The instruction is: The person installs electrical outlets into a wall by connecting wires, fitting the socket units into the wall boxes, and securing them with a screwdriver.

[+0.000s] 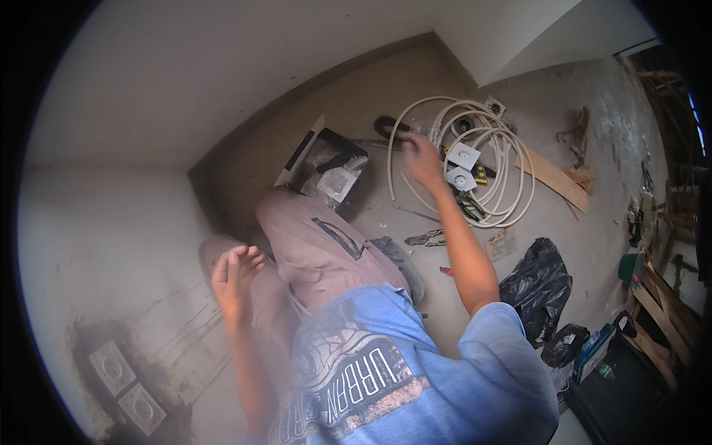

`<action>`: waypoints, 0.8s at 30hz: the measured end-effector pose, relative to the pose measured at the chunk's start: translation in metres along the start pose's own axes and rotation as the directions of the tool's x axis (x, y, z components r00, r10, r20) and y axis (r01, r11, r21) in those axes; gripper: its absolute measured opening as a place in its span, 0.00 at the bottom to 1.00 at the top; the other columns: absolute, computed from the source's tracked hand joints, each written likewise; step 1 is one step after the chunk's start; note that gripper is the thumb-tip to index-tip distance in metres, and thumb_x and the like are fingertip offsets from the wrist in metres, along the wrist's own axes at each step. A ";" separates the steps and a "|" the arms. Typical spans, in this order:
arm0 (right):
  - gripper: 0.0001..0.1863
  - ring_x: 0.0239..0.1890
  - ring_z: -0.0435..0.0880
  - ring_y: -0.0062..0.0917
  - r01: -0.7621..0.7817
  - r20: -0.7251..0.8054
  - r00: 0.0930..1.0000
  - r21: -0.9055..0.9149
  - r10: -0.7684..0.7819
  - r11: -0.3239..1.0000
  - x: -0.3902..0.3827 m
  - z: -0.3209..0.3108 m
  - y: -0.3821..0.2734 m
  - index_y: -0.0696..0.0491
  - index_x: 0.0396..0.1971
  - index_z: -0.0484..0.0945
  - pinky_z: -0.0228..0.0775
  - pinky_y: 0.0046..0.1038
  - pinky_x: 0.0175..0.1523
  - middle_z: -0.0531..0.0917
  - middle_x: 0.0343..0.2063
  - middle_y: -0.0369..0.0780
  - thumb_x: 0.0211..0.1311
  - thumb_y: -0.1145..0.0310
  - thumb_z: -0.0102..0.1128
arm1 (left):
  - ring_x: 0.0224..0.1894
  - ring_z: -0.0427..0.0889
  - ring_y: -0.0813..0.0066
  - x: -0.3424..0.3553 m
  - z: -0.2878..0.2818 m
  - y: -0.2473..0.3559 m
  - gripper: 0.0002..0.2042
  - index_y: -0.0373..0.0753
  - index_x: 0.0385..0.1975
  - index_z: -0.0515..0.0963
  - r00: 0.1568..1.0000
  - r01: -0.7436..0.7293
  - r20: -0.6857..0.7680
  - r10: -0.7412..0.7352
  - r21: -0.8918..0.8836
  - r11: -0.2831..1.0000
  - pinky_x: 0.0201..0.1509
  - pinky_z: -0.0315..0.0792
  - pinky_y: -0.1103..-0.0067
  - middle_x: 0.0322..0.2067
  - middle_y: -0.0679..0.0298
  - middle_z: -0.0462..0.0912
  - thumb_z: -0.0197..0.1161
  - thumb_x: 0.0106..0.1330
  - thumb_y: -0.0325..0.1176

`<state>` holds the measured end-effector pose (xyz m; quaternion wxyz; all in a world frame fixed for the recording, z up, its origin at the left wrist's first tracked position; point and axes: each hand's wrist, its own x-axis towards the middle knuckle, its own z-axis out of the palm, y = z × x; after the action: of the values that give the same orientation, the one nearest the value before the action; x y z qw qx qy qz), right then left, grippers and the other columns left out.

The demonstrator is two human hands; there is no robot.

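My left hand [236, 280] is raised over my left knee near the wall, its fingers curled in toward the thumb; whatever may be between them is too small to make out. On the floor ahead, my right hand [424, 162] reaches beside the coil of white cable [528, 174] and is smeared by motion. A black-handled saw [389, 126] lies at its fingertips; whether they touch it is unclear. Two white sockets [463, 156] lie inside the coil, right of that hand. Green-handled pliers [469, 206] and a yellow-and-black tool [480, 175] are close by.
An open box [348, 159] with plastic-wrapped parts stands before my knees. Nearer lie a thin rod [417, 213] and a grey hand tool [425, 239]. A wooden board [552, 179] and a black plastic bag [538, 285] are on the right. Two sockets [113, 367] sit in the left wall.
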<state>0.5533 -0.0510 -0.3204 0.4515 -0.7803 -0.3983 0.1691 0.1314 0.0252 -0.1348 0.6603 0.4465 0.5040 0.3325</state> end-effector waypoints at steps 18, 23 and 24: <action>0.19 0.43 0.78 0.44 -0.373 0.088 0.911 -0.242 0.403 0.896 -0.144 -0.056 0.126 0.58 0.43 0.71 0.70 0.38 0.49 0.77 0.36 0.50 0.58 0.62 0.63 | 0.44 0.84 0.69 -0.006 0.040 -0.051 0.15 0.31 0.47 0.75 0.986 0.145 0.084 -0.140 -0.056 0.988 0.47 0.81 0.76 0.45 0.55 0.83 0.55 0.75 0.40; 0.22 0.24 0.77 0.16 -0.452 0.590 0.780 0.301 0.209 0.840 -0.160 -0.049 -0.084 0.56 0.52 0.73 0.67 0.19 0.28 0.77 0.31 0.36 0.67 0.56 0.58 | 0.52 0.81 0.68 -0.014 0.045 -0.073 0.26 0.32 0.63 0.66 0.972 0.066 0.228 -0.055 -0.041 0.997 0.54 0.78 0.72 0.55 0.54 0.78 0.51 0.76 0.48; 0.22 0.24 0.77 0.17 -0.419 0.647 0.750 0.307 0.135 0.855 -0.161 -0.044 -0.138 0.57 0.50 0.72 0.67 0.20 0.28 0.76 0.29 0.36 0.68 0.54 0.57 | 0.53 0.80 0.68 -0.021 0.049 -0.072 0.28 0.33 0.65 0.65 0.982 0.029 0.188 0.002 -0.161 0.986 0.55 0.77 0.70 0.55 0.53 0.78 0.51 0.76 0.49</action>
<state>0.4151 -0.1625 -0.1964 0.4311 -0.6153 -0.3495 0.5598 0.1722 -0.0338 -0.1890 0.7416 0.4167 0.4136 0.3246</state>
